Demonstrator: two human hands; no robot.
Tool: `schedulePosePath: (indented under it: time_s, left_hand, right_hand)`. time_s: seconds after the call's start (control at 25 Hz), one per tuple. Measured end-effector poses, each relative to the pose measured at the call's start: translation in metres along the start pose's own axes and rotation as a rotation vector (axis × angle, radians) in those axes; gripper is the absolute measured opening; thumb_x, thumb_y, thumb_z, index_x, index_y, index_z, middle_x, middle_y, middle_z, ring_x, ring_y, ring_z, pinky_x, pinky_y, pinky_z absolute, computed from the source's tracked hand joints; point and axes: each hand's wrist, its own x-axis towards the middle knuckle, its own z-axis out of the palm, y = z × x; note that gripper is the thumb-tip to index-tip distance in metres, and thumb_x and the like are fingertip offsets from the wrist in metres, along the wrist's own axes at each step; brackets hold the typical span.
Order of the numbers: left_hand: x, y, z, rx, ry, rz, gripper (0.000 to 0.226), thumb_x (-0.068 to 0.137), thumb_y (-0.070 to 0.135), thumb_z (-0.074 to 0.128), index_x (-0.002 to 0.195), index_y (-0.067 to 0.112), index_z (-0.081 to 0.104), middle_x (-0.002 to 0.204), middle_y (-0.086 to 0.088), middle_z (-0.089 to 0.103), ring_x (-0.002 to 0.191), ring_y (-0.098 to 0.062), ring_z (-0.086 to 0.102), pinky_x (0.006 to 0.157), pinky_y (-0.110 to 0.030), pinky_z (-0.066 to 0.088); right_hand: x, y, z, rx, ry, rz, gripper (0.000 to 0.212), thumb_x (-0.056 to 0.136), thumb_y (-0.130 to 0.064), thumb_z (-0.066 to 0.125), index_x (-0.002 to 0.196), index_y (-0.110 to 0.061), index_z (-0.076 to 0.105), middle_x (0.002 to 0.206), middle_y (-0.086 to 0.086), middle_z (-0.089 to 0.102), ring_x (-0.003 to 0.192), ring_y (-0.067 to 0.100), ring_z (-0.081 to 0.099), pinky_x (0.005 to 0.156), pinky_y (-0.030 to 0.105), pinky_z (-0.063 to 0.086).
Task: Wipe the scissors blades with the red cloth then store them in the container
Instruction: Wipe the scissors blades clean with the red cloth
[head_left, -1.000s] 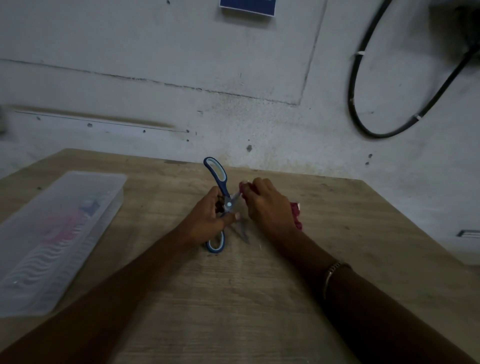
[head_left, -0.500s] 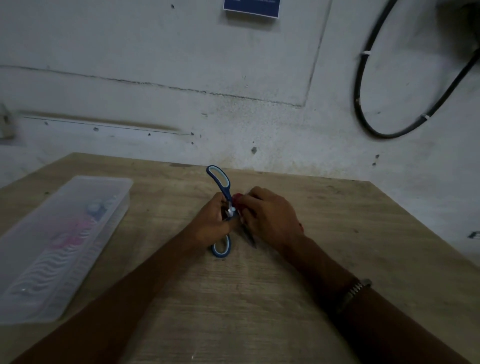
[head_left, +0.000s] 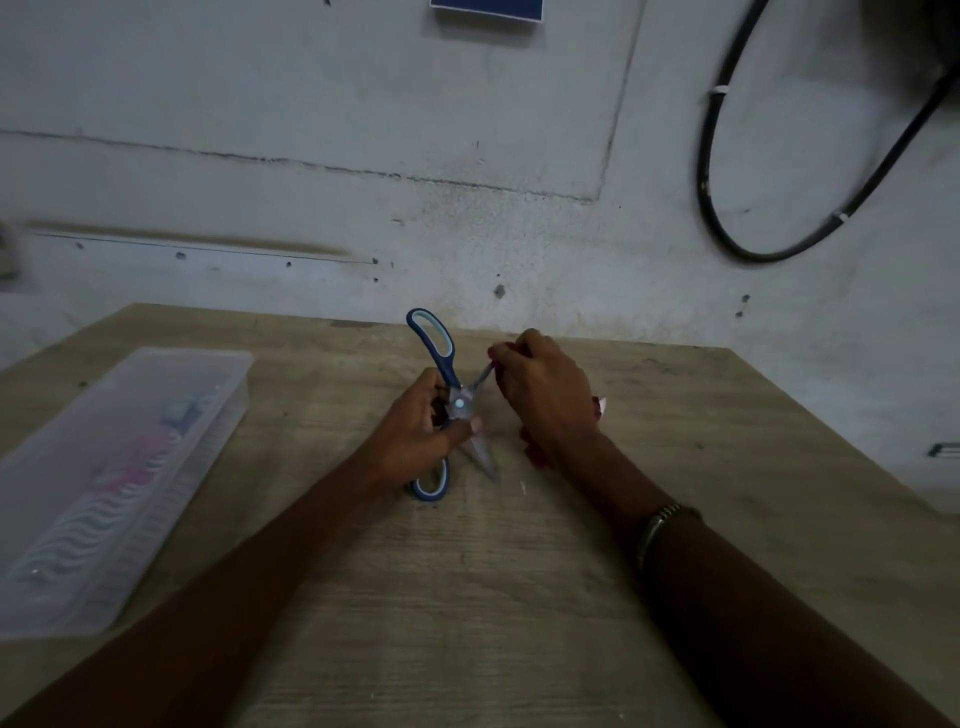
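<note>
Blue-handled scissors (head_left: 439, 353) stand spread open at the middle of the wooden table (head_left: 519, 597). My left hand (head_left: 415, 434) grips them at the pivot, thumb across the joint. One handle loop points up and away, the other lies near the table by my wrist. My right hand (head_left: 545, 392) holds the red cloth (head_left: 535, 454), bunched under the palm, and pinches it around the upper blade near its tip. The lower blade points down towards the table, bare. The clear plastic container (head_left: 119, 467) lies at the left with pink and blue items inside.
A grey wall rises just behind the table's far edge. A black cable loop (head_left: 727, 244) hangs on it at the upper right. Bare wood stretches in front of and to the right of my hands.
My right hand with the cloth has slid up the upper blade from near the pivot towards its tip. The blades show more widely spread. My left hand keeps its grip.
</note>
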Motion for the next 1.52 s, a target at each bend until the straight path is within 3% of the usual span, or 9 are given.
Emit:
schedulePosePath:
  time_s: [0.16,0.36,0.56,0.68,0.84,0.92,1.08,1.28,1.52]
  left_hand:
    - [0.001,-0.002,0.001,0.012,-0.01,-0.023,0.039,0.09,0.019,0.076,0.122,0.016,0.054,0.114,0.006,0.068,0.102,-0.007,0.067,0.083,-0.024,0.056]
    - [0.002,-0.005,-0.001,-0.02,0.012,-0.02,0.038,0.091,0.004,0.073,0.123,0.007,0.054,0.109,-0.005,0.068,0.088,-0.003,0.067,0.075,-0.014,0.055]
    - [0.004,-0.008,-0.001,-0.066,-0.007,-0.001,0.038,0.09,0.009,0.075,0.122,0.01,0.054,0.111,-0.003,0.069,0.092,0.0,0.069,0.081,-0.019,0.057]
    - [0.002,-0.004,-0.001,-0.063,-0.013,-0.036,0.04,0.088,0.015,0.078,0.121,0.015,0.055,0.113,0.001,0.069,0.101,-0.01,0.067,0.087,-0.027,0.057]
    - [0.004,-0.003,0.0,-0.042,0.007,-0.07,0.041,0.087,0.017,0.079,0.122,0.015,0.056,0.113,0.003,0.069,0.1,-0.008,0.067,0.083,-0.023,0.056]
    - [0.005,-0.004,-0.001,-0.061,0.002,-0.072,0.042,0.087,0.015,0.079,0.122,0.013,0.057,0.113,-0.001,0.07,0.101,-0.012,0.069,0.082,-0.024,0.057]
    - [0.006,-0.009,-0.003,-0.036,0.021,-0.027,0.038,0.087,0.011,0.079,0.12,0.013,0.059,0.11,-0.004,0.072,0.103,-0.019,0.07,0.088,-0.032,0.058]
    - [0.005,-0.009,-0.001,0.015,0.02,0.059,0.035,0.086,0.022,0.081,0.114,0.023,0.059,0.107,0.005,0.071,0.099,-0.01,0.068,0.089,-0.031,0.056]
    - [0.005,-0.011,0.0,0.069,0.03,0.091,0.027,0.086,0.027,0.08,0.102,0.021,0.059,0.097,0.002,0.071,0.088,-0.016,0.067,0.083,-0.042,0.055]
  right_hand:
    - [-0.013,0.004,-0.017,0.114,0.084,0.137,0.03,0.096,-0.017,0.066,0.125,-0.013,0.07,0.104,0.007,0.065,0.082,0.017,0.059,0.064,0.024,0.041]
    - [-0.026,-0.027,-0.019,0.207,-0.047,-0.182,0.031,0.093,-0.02,0.065,0.124,-0.02,0.07,0.103,0.003,0.066,0.082,0.015,0.056,0.063,0.024,0.038]
    - [-0.022,-0.01,-0.003,0.078,0.02,-0.208,0.025,0.09,-0.023,0.072,0.114,-0.017,0.074,0.097,0.002,0.063,0.08,0.017,0.056,0.06,0.026,0.039]
    - [-0.007,0.003,0.007,-0.016,0.03,-0.081,0.027,0.094,-0.019,0.069,0.121,-0.013,0.07,0.096,0.005,0.06,0.079,0.02,0.056,0.056,0.029,0.042]
    - [-0.009,0.012,-0.008,0.044,0.153,0.159,0.023,0.094,-0.019,0.069,0.117,-0.014,0.073,0.09,0.003,0.06,0.071,0.015,0.052,0.058,0.025,0.032]
    - [-0.019,-0.002,-0.017,0.111,0.178,0.058,0.027,0.094,-0.021,0.07,0.12,-0.018,0.072,0.092,0.001,0.062,0.071,0.009,0.047,0.057,0.023,0.033]
    - [-0.024,-0.014,-0.017,0.106,-0.046,-0.292,0.031,0.091,-0.029,0.067,0.121,-0.024,0.073,0.104,0.001,0.065,0.086,0.015,0.058,0.063,0.023,0.036]
    - [-0.023,-0.01,-0.01,-0.04,0.009,-0.228,0.038,0.083,-0.026,0.079,0.121,-0.023,0.072,0.108,0.004,0.062,0.091,0.019,0.057,0.057,0.025,0.039]
    - [-0.017,-0.006,-0.018,0.026,0.148,0.092,0.032,0.091,-0.017,0.073,0.123,-0.018,0.07,0.105,0.004,0.062,0.087,0.017,0.056,0.059,0.025,0.04]
